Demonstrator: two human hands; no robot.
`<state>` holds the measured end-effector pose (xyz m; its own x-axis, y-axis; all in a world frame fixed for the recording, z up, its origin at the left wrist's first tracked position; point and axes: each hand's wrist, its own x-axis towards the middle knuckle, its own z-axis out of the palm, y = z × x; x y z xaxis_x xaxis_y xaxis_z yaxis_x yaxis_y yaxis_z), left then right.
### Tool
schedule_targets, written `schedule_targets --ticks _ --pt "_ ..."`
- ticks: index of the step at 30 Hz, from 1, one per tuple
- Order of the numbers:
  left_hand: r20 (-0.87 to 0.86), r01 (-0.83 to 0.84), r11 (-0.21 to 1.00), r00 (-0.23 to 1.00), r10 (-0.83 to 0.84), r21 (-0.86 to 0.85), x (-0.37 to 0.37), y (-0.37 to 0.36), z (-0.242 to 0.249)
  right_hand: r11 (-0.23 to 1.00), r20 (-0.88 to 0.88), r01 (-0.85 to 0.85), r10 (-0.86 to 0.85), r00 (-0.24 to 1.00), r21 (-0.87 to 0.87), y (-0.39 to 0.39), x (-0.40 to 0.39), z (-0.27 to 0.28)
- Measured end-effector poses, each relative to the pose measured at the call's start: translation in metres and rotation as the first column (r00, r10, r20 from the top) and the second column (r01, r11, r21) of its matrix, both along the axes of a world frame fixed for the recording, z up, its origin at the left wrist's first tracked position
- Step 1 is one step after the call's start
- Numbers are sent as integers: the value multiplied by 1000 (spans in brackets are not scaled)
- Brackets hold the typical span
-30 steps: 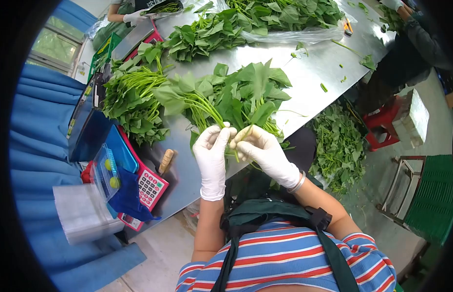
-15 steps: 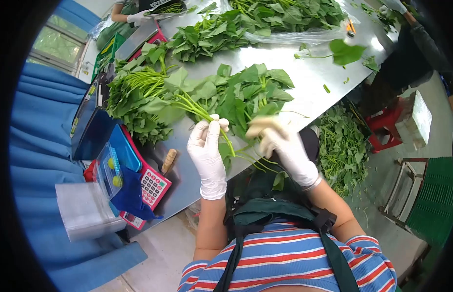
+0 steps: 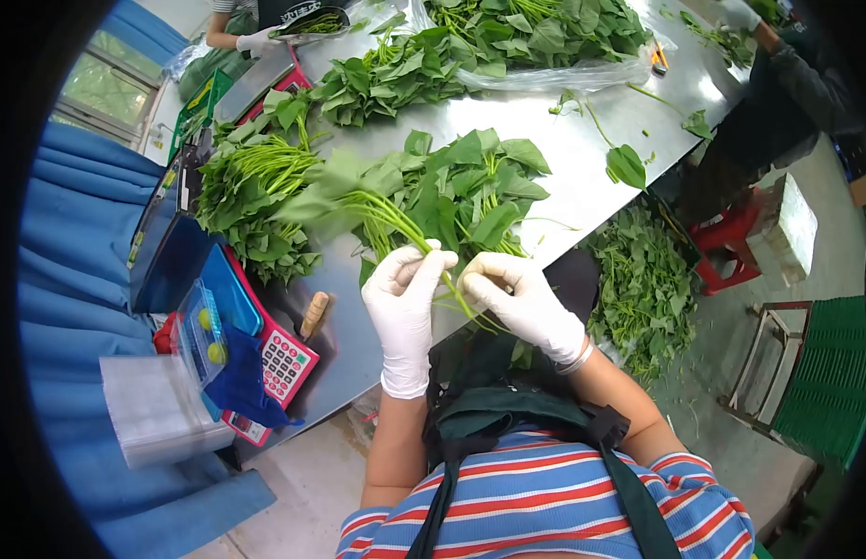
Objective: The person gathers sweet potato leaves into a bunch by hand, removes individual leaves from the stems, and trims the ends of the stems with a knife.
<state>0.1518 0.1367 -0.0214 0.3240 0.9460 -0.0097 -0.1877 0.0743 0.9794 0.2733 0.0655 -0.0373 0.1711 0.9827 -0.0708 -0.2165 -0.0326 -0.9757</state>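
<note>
Stems w/ green leaves are gathered in a loose bunch just above the bench's near edge, cut ends pointing down toward the worker, leaf tips blurred. Left hand, white-gloved, has them pinched betw. thumb & fingers. Right hand, also gloved, is right beside the lower ends, thumb & fingertips brought together; can't tell if it grips a stem or only air.

What's new: half a sec. ago the right hand was a blur off to one side & a single leaf was out past it; now that hand is back at the stems, & a long-stalked leaf lies nr the bench's right-hand edge. I'd judge it was picked out & tossed aside, so the bunch is prob. one leaf lighter & the sorting isn't over.

Just beyond the stems, a smaller leafy pile sits on the bench; to its left, a thick bundle. Farther up, a big heap w/ clear plastic along its side. Toward the near-left corner: a wooden handle & a red keypad unit, prob. a scale, w/ blue cloth against it. Below the right-hand edge, more greens on the floor. Up top left, a co-worker's gloved hand is at a pack of greens.
</note>
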Motion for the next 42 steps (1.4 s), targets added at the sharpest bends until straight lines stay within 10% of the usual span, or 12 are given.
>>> schedule_targets --ticks 1,3,7,13,16,19,21,23,27,28,31,42 --pt "-152 -3 999 988 11 53 0 -2 3 1000 0 -1 1 1000 0 -1 4 7" --pt "-144 -9 999 989 16 50 -1 0 -5 989 659 -105 11 752 103 -2 9 16" --pt "-298 39 993 954 -5 108 -6 -1 -14 944 821 -210 -98 562 256 5 7 -13" --pt "-167 136 983 973 -156 -125 -16 -2 -14 909 663 -195 -110 740 369 -7 -8 -25" --pt "-84 187 977 977 -196 -101 -16 -6 -16 977 256 -9 -47 966 214 -15 -10 -28" --pt "-111 82 996 991 -78 28 -29 5 -17 935 -38 329 -327 944 134 -15 -3 -33" --pt "195 -124 991 974 112 51 -44 25 -24 875 -599 377 -131 790 305 -13 34 -57" --pt "421 -124 987 894 157 -105 -77 56 -40 626 -499 766 -623 602 144 0 30 -35" --pt "-190 -395 919 903 386 -10 -64 75 -49 720 -313 677 -615 724 150 -5 14 -43" --pt "-222 -327 897 891 397 297 -68 91 -86 781 -307 607 -548 778 145 -7 10 -46" --pt "-543 -196 907 747 384 373 -57 90 -91 840 -224 528 -494 840 126 -9 4 -46" --pt "77 -225 974 971 226 -23 -41 59 -8 968 30 215 -221 975 128 0 -11 -18"
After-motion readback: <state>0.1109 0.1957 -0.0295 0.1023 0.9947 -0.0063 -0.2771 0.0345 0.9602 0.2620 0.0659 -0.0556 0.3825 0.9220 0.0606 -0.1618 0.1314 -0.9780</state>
